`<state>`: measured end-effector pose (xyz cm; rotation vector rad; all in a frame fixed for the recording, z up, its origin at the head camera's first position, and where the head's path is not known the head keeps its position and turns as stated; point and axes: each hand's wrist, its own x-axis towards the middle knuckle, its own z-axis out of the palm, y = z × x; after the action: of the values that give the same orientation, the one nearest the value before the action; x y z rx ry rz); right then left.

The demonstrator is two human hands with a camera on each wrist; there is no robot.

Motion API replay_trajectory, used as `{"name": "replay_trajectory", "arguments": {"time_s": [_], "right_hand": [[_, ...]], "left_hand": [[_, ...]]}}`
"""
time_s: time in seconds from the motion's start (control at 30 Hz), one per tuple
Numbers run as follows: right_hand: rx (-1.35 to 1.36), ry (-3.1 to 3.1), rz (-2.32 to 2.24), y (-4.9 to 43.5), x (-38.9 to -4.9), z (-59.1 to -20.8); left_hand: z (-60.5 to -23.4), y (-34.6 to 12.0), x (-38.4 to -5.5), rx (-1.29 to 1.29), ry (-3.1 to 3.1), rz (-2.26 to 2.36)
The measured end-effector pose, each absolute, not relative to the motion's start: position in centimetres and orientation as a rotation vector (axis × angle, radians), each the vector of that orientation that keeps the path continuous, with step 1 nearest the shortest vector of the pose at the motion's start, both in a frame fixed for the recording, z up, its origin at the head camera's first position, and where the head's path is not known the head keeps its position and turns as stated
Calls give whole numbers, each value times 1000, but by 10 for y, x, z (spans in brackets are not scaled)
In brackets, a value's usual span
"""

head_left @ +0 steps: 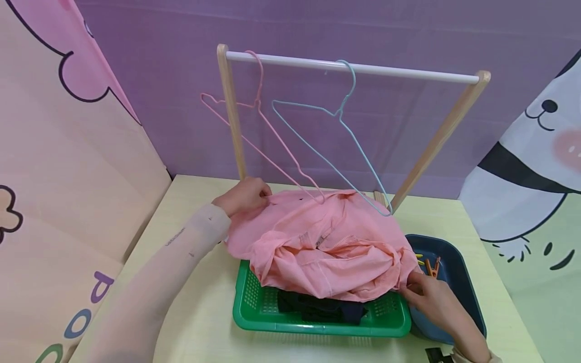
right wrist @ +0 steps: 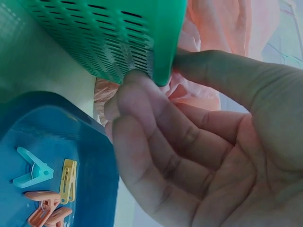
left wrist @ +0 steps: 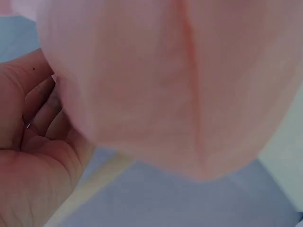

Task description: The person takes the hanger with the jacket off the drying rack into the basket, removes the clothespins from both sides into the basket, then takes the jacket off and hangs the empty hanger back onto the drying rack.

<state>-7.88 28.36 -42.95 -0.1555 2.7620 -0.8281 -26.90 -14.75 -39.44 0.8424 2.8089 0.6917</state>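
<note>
A pink jacket [head_left: 317, 227] with a zipper at its middle lies bunched over the green basket [head_left: 322, 326]. At the jacket's upper left, my left hand [head_left: 245, 195] grips its edge. The left wrist view shows the pink cloth hanging beside my curled left fingers [left wrist: 45, 106]. My right hand [head_left: 433, 297] pinches the jacket's lower right end, by the basket's right corner. In the right wrist view, the right thumb and fingers [right wrist: 161, 123] come together at the basket's rim, and the cloth between them is partly hidden. Dark folded cloth [head_left: 320, 307] lies in the basket under the jacket.
Behind the basket stands a wooden rack with a white rail [head_left: 408, 73]. A pink hanger [head_left: 277, 133] and a light blue hanger [head_left: 347, 123] hang from it, their lower ends in front of the jacket. A dark blue tub [head_left: 463, 282] holding several clothespins [right wrist: 42, 172] stands at the right.
</note>
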Motion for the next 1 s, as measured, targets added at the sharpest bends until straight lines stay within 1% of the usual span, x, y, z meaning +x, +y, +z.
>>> {"name": "replay_trajectory", "arguments": {"time_s": [0.13, 0.37, 0.53, 0.67, 0.77, 0.87, 1.0], "right_hand": [[-123, 2742, -844, 283, -79, -429], [-56, 2677, -907, 282, -78, -430], [9, 2631, -949, 281, -78, -430], [39, 2623, -962, 281, -78, -430], [39, 2627, -967, 281, -78, -430], [34, 2625, -969, 281, -78, -430], [30, 2627, -972, 281, -78, -430]], "left_hand": [[-377, -140, -248, 942, 2858, 679], [-353, -122, -194, 1260, 2862, 668], [-346, -108, -161, 1332, 2761, 674], [-353, -93, -140, 1363, 2625, 700], [-366, -81, -130, 1368, 2527, 662], [-381, -70, -126, 1339, 2461, 593], [-400, -58, -129, 1270, 2408, 463]]}}
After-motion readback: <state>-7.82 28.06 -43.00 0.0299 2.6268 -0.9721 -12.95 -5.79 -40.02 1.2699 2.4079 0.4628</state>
